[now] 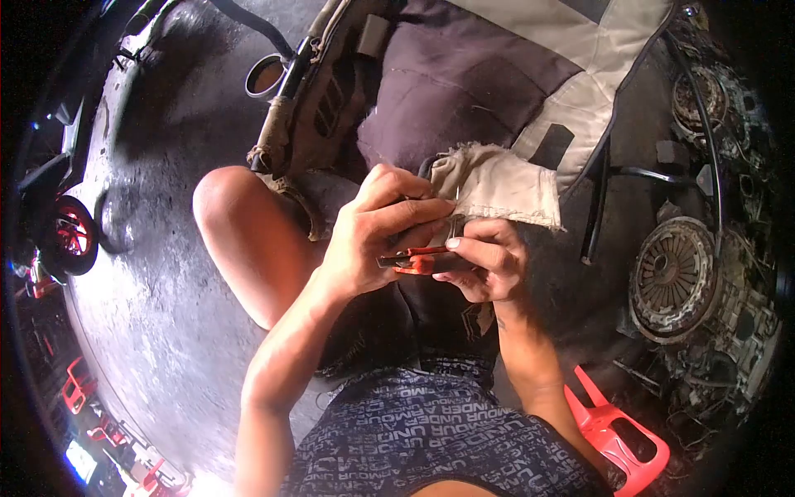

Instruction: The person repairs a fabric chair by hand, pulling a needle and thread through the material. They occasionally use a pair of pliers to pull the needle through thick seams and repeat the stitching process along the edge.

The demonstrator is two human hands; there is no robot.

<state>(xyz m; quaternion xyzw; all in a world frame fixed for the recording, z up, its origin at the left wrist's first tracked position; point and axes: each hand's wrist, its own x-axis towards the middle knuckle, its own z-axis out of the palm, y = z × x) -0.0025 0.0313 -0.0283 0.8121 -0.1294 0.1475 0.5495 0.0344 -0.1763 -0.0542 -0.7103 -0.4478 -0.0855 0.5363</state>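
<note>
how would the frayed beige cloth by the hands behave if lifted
The frayed beige cloth would likely be floppy, since its surface already wrinkles. It seems light, looking like a thin sheet. Its ragged edges, with loose threads, may fray further if tugged.

A: Which surfaces are cloth?

B: At two o'clock, the beige flap [509, 186], matt, its edge rough and frayed; towards twelve, the purplish-brown padding [464, 91], matt.

A: And the harder materials?

B: At centre, the hand tool [422, 263], with red, plastic-looking parts; at three o'clock, the ribbed disc [672, 269], rough, dull metal; between four and five, the chair [598, 424], smooth, glossy plastic; at nine, the floor [141, 315], smooth and partly shiny.
</note>
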